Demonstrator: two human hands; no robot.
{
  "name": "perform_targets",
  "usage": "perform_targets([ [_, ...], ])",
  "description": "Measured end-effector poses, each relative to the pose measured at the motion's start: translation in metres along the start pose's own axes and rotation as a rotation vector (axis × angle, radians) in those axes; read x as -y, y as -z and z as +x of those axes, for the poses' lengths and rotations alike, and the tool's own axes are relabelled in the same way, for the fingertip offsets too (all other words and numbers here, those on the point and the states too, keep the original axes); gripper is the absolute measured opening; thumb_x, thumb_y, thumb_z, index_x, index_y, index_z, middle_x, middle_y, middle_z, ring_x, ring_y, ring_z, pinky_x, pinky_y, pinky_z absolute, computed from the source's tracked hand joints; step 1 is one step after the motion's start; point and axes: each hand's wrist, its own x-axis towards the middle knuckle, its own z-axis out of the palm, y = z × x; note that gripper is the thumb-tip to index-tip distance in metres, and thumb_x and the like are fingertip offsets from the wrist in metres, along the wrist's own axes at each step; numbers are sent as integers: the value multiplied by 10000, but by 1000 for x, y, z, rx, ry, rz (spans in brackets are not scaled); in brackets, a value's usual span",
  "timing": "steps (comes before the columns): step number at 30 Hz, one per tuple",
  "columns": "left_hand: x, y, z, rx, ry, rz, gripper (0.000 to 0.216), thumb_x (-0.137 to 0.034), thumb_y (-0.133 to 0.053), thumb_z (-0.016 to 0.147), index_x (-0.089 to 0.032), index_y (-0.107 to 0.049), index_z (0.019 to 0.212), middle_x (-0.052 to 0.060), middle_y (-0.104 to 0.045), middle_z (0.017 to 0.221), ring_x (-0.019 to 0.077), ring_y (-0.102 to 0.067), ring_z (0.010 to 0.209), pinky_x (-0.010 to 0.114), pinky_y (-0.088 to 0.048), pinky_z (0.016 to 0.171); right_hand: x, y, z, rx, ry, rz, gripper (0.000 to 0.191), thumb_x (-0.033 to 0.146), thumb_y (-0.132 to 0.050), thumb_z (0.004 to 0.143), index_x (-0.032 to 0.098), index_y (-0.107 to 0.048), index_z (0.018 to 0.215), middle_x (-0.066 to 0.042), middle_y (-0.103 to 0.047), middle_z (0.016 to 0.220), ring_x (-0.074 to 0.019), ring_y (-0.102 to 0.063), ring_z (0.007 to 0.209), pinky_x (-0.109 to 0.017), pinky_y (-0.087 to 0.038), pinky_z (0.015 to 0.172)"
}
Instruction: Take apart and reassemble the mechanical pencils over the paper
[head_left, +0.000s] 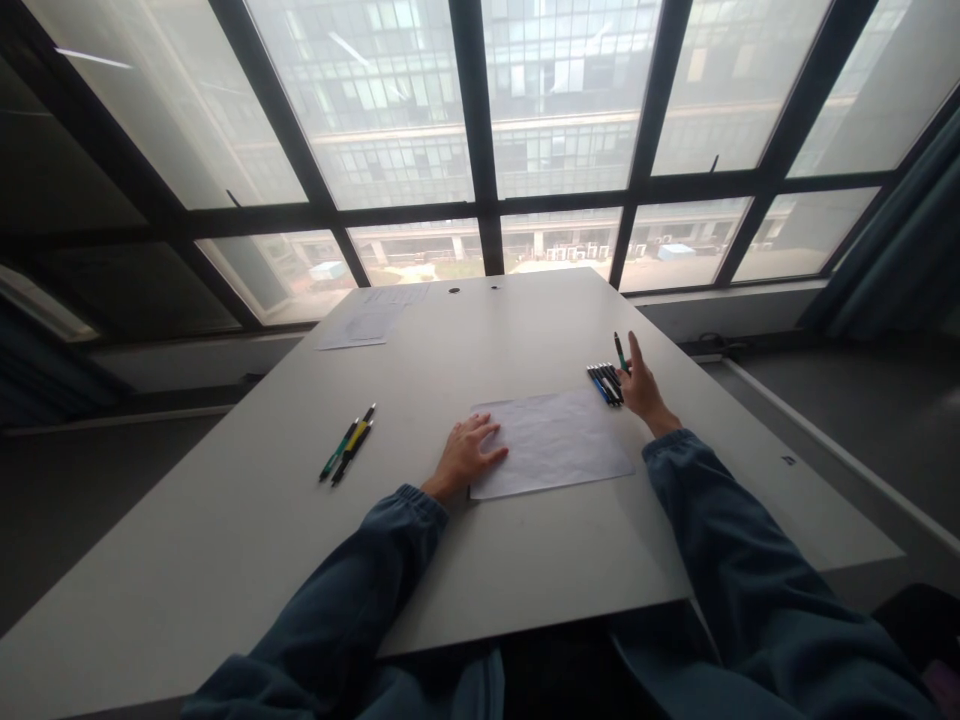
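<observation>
White tabletop (420, 560) spreads beneath — right grip (640, 388) pinching a pen (619, 348).

Dressed in a dark blue jacket (442, 690), loose and creased along the sleeves (337, 580), gathered at the cuffs (425, 503).

The head view (angled down) faces windows (562, 100) across a table (510, 340).

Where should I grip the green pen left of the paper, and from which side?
Probably mid-barrel on the green pen, from above and its left, pinching across: it lies flat, that side open, with other pens close on its right.
</observation>
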Motion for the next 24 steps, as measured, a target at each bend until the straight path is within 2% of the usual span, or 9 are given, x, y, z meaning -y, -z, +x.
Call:
perform_targets([
  [3, -1, 1, -1, -3, 2, -5, 526, -525, -659, 806, -264, -642, 1262, 85, -513, 1437, 307, -415, 1372, 515, -263, 1176, -19, 6, 3, -130, -109, -51, 512, 298, -546, 824, 126, -543, 1307, -121, -695, 950, -219, -609, 752, -364, -493, 766],
  [5, 0, 1, -2, -1, 2, -7, 531, -531, -654, 807, -263, -641, 1265, 86, -510, 1439, 309, -411, 1375, 516, -261, 1177, -34, 8, 1, -200, -219, -94, 354, 307, -565, 807, 94, -678, 1065, -153, -713, 874, -248, -634, 760, -374, -493, 770],
  [8, 1, 1, -4, 3, 0, -2, 544, -545, -638, 813, -258, -633, 1275, 86, -496, 1452, 311, -402, 1380, 523, -255, 1177, -54, 8, -4, -227, -376, -179, 246, 281, -602, 767, 99, -721, 880, -185, -727, 851, -278, -651, 773, -386, -494, 770],
  [11, 2, 0, -4, 6, -2, 7, 554, -557, -623, 817, -257, -626, 1283, 82, -487, 1460, 310, -396, 1384, 525, -253, 1177, -65, 4, -8, -201, -405, -242, 223, 243, -616, 736, 104, -735, 862, -182, -734, 851, -284, -659, 783, -384, -496, 775],
  [15, 1, 1, -4, 7, -5, 7, 558, -569, -617, 815, -260, -631, 1279, 80, -498, 1451, 312, -400, 1382, 514, -254, 1179, -66, -1, -6, -120, -391, -306, 234, 226, -606, 740, 96, -758, 863, -193, -738, 855, -291, -674, 807, -381, -505, 782],
  [21, 1, 1, -4, 5, -3, 4, 543, -554, -618, 821, -263, -631, 1279, 79, -496, 1454, 305, -396, 1385, 494, -247, 1187, -66, -3, -5, -20, -341, -312, 331, 143, -544, 742, 71, -753, 988, -196, -741, 946, -282, -687, 898, -369, -508, 858],
  [24, 2, 0, -4, 3, -11, 6, 544, -555, -616, 823, -260, -630, 1280, 81, -499, 1450, 307, -400, 1382, 500, -253, 1183, -66, -3, -5, -28, -325, -276, 378, 128, -528, 735, 77, -737, 1046, -178, -744, 944, -280, -690, 899, -378, -511, 876],
])
